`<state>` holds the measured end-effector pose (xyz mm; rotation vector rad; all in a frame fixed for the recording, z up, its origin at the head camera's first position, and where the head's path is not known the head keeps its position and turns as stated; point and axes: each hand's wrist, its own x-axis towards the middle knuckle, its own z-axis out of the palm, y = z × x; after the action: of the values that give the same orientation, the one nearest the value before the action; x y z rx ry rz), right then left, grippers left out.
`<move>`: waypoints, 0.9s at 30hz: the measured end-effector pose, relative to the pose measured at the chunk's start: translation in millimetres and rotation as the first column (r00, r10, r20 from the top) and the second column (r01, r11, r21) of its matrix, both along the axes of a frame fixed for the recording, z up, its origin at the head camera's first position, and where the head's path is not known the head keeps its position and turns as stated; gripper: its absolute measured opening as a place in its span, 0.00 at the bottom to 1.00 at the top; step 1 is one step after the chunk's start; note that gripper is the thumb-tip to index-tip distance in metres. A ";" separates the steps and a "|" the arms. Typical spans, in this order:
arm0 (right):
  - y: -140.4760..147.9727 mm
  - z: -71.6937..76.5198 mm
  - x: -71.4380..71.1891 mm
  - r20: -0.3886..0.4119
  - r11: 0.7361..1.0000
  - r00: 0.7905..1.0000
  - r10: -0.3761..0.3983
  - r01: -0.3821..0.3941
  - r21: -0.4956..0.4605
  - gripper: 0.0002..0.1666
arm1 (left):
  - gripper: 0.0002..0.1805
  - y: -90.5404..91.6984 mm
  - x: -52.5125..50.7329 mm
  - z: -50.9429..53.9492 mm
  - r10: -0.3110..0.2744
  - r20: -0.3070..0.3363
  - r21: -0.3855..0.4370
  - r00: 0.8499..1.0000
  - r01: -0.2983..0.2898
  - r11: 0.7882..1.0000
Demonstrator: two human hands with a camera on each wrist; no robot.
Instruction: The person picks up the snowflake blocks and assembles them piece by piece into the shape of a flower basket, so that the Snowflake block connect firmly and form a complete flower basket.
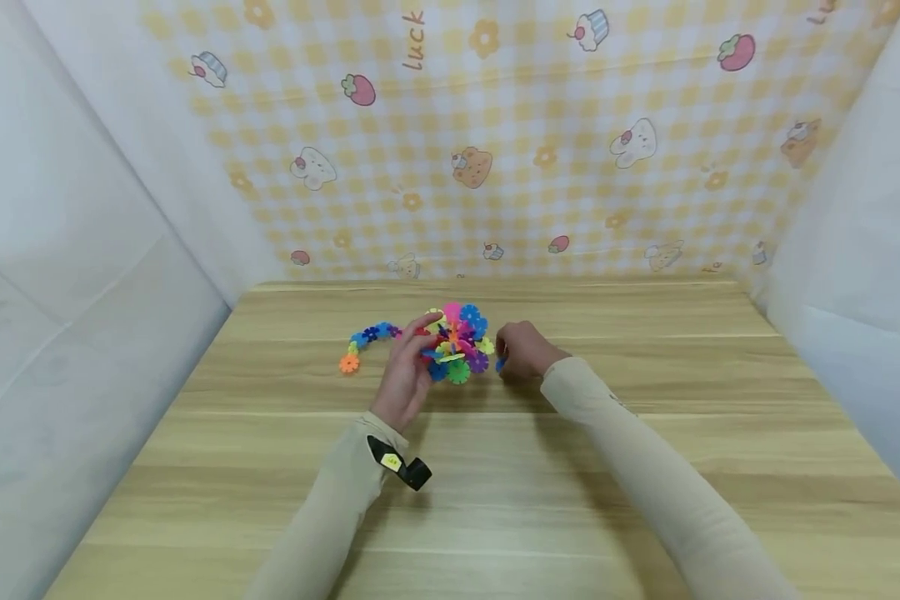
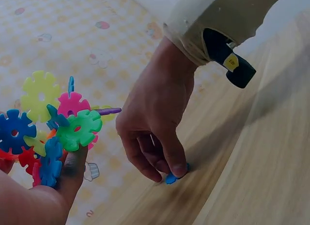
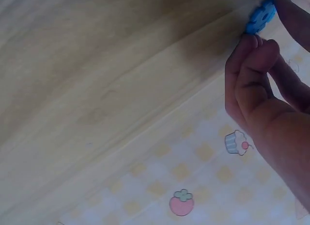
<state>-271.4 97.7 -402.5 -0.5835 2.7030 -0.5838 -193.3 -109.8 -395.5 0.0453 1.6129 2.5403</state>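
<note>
My left hand point(image 1: 405, 379) holds a many-coloured cluster of joined plastic snowflake discs point(image 1: 461, 342), raised above the table. Pink, blue, green, yellow and purple notched discs stick out of it at several angles; in the left wrist view a green disc point(image 2: 79, 130) faces the camera. Just right of the cluster, my right hand point(image 1: 523, 350) pinches a single blue snowflake disc point(image 3: 261, 15) between thumb and fingers, low by the tabletop. That blue disc is apart from the cluster. Left of my left hand runs a curved chain of discs point(image 1: 371, 333); whether it joins the cluster is hidden.
An orange disc point(image 1: 348, 363) forms the near end of the chain. The wooden table point(image 1: 487, 500) lies under both arms. Behind it hangs a yellow checked cloth point(image 1: 540, 200), with white sheets point(image 1: 67, 275) at the sides. A black strap camera point(image 1: 401, 464) sits on my left wrist.
</note>
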 end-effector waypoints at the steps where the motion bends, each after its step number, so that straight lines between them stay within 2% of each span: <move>1: 0.5 0.9 0.2 0.018 1.000 1.000 0.002 -0.002 0.004 0.13 | 0.20 0.5 -0.2 0.2 -0.003 -0.003 0.000 1.000 0.003 1.000; 5: 3.2 0.9 -0.5 0.069 0.999 0.997 0.030 -0.032 0.020 0.11 | 0.21 2.6 -1.1 0.3 0.001 -0.017 -0.002 1.000 -0.001 1.000; 8: 8.5 -0.1 0.6 0.031 0.997 0.997 0.076 -0.076 0.004 0.08 | 0.20 5.5 -2.6 -1.7 0.018 -0.020 0.008 1.000 -0.018 1.000; 10: 13.8 0.1 2.8 -0.016 0.995 0.996 0.086 -0.087 -0.048 0.06 | 0.20 7.8 -3.5 -3.8 0.036 -0.021 0.003 0.999 -0.036 0.999; 13: 21.9 2.7 9.3 -0.032 0.977 0.999 0.027 -0.033 -0.212 0.04 | 0.21 11.5 -5.0 -7.9 0.069 -0.015 -0.017 0.997 -0.070 0.997; 14: 24.2 4.0 12.0 -0.013 0.957 1.000 0.000 -0.003 -0.289 0.03 | 0.21 12.7 -5.5 -9.6 0.080 -0.014 -0.024 0.997 -0.080 0.996; 16: 28.1 7.2 17.7 0.045 0.903 0.998 -0.048 0.063 -0.426 0.04 | 0.22 14.9 -6.4 -12.1 0.100 -0.013 -0.048 0.995 -0.101 0.994; 19: 30.7 13.7 27.1 0.175 0.793 0.980 -0.090 0.177 -0.583 0.10 | 0.23 17.9 -8.1 -14.6 0.122 -0.018 -0.073 0.992 -0.123 0.990; 23: 25.7 21.7 38.6 0.287 0.681 0.951 -0.111 0.283 -0.675 0.13 | 0.24 21.4 -10.1 -15.7 0.158 -0.020 -0.104 0.987 -0.159 0.982; 25: 21.2 22.3 42.3 0.294 0.643 0.947 -0.133 0.308 -0.702 0.12 | 0.24 23.6 -11.0 -16.6 0.179 -0.025 -0.124 0.984 -0.181 0.976; 27: 17.3 21.4 45.1 0.281 0.617 0.946 -0.164 0.321 -0.719 0.11 | 0.23 26.5 -11.0 -17.1 0.194 -0.035 -0.154 0.980 -0.197 0.968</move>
<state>-226.3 115.0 -381.0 -0.2945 2.2609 -1.8038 -204.2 -83.3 -412.6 -0.1105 1.9081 2.5478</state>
